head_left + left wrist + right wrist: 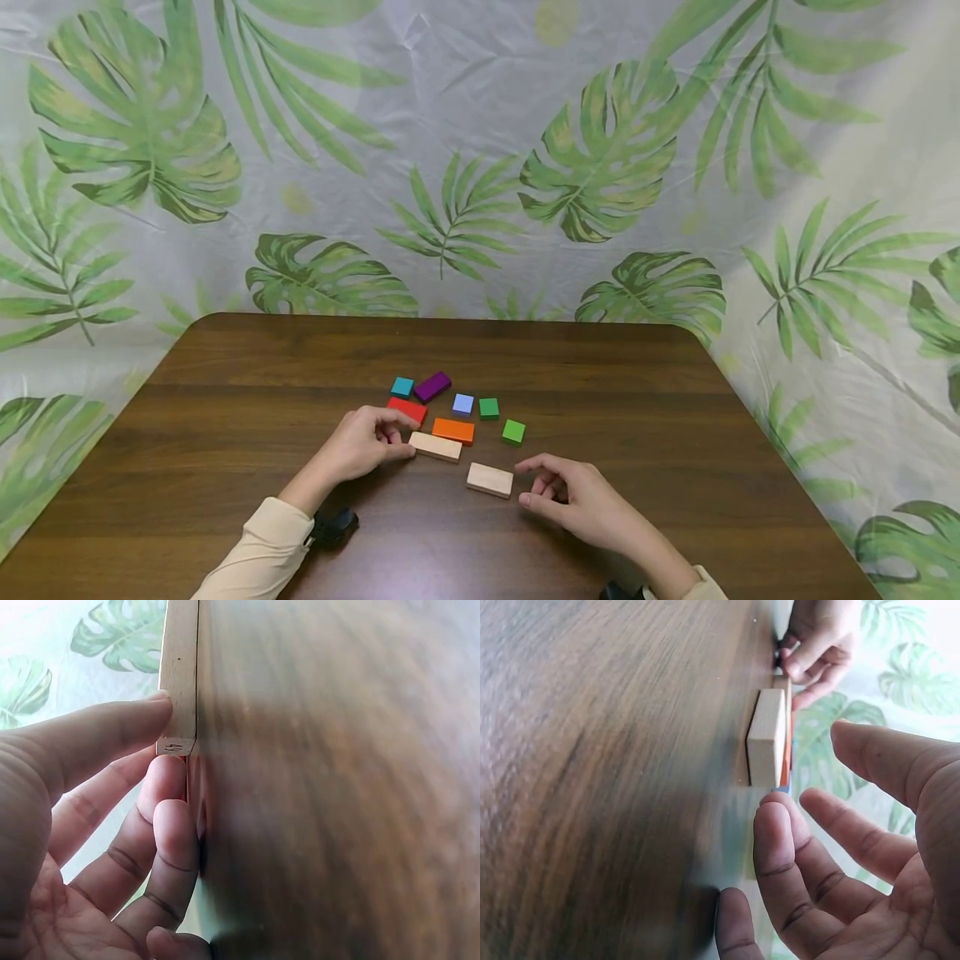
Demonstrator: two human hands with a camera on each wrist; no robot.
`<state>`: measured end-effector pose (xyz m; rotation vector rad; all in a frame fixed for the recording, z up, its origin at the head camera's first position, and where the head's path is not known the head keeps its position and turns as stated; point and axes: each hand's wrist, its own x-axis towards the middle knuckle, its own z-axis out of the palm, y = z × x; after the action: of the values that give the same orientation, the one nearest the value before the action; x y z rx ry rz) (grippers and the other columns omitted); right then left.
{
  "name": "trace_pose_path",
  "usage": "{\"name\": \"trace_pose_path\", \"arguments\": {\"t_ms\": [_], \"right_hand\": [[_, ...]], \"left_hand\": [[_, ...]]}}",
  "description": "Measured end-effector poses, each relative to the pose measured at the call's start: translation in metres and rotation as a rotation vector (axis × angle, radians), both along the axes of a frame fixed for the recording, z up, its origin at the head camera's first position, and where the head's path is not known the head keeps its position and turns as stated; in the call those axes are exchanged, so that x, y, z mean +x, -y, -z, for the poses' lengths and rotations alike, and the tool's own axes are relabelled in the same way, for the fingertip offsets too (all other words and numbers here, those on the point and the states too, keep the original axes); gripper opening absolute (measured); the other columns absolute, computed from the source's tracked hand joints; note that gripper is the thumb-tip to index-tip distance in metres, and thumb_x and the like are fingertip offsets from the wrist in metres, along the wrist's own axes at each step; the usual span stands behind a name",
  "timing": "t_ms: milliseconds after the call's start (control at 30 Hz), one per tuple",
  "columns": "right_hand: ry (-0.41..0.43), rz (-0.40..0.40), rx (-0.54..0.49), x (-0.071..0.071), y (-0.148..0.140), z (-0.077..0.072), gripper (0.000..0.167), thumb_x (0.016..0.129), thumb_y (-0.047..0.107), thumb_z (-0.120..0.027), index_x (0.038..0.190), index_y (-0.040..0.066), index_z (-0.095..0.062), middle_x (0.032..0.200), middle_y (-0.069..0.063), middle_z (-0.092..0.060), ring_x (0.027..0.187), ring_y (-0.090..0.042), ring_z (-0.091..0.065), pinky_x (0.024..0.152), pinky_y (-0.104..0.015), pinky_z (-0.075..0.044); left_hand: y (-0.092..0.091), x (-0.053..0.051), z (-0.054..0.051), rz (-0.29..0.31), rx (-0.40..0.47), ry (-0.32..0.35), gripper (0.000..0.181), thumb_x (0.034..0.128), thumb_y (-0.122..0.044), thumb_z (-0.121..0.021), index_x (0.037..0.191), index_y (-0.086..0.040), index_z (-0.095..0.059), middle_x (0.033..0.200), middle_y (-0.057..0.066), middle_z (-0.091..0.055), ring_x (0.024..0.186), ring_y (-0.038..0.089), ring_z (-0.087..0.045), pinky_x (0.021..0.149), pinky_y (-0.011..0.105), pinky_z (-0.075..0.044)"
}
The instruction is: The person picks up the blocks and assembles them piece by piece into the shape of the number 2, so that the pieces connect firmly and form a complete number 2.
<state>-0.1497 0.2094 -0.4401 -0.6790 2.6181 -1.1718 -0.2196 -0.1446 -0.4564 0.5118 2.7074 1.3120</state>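
Tabletop [600,358] carries a long wooden block [437,448] at three o'clock of the left hand [360,446], which pinches its nearest end; shorter wooden block [490,481] lies at four o'clock of the long one, and just beside the right hand [581,500], at its nine o'clock; this hand's fingers are parted and loosely bent, apart from the block.

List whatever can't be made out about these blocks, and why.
Red rectangular block: near side partly hidden in head view by the left hand.
Long pale wooden block: far end cut off by left wrist view's top edge; mark on its near end too small to read surely.
Orange rectangular block: mostly hidden in right wrist view behind the short pale wooden block.
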Motion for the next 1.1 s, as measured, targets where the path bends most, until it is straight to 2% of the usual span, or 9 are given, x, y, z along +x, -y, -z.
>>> {"name": "trace_pose_path", "arguments": {"t_ms": [200, 633, 1100], "right_hand": [[0.007, -0.002, -0.002, 0.000, 0.000, 0.001, 0.035, 0.103, 0.034, -0.074, 0.129, 0.011, -0.072, 0.089, 0.007, -0.065, 0.075, -0.002, -0.061, 0.068, -0.022, -0.050], [0.014, -0.007, -0.002, 0.000, 0.002, -0.001, 0.033, 0.103, 0.034, -0.074, 0.128, 0.012, -0.072, 0.088, 0.006, -0.065, 0.075, -0.002, -0.060, 0.066, -0.022, -0.049], [0.008, -0.022, -0.001, -0.005, 0.007, 0.000, 0.031, 0.101, 0.031, -0.077, 0.125, 0.012, -0.073, 0.087, 0.007, -0.064, 0.075, -0.002, -0.058, 0.065, -0.021, -0.047]], "left_hand": [[-0.001, 0.000, 0.000, 0.009, 0.002, 0.004, 0.024, 0.0852, -0.014, -0.091, 0.107, -0.010, -0.082, 0.072, -0.004, -0.064, 0.061, 0.010, -0.051, 0.056, 0.022, -0.040], [-0.001, 0.003, 0.001, -0.019, -0.006, 0.016, 0.021, 0.0853, -0.012, -0.090, 0.105, -0.011, -0.082, 0.072, -0.004, -0.062, 0.063, 0.011, -0.051, 0.057, 0.023, -0.041], [0.002, 0.011, -0.001, -0.035, -0.014, 0.008, 0.019, 0.0846, -0.013, -0.091, 0.102, -0.013, -0.082, 0.070, -0.005, -0.061, 0.062, 0.010, -0.051, 0.057, 0.023, -0.041]]}}
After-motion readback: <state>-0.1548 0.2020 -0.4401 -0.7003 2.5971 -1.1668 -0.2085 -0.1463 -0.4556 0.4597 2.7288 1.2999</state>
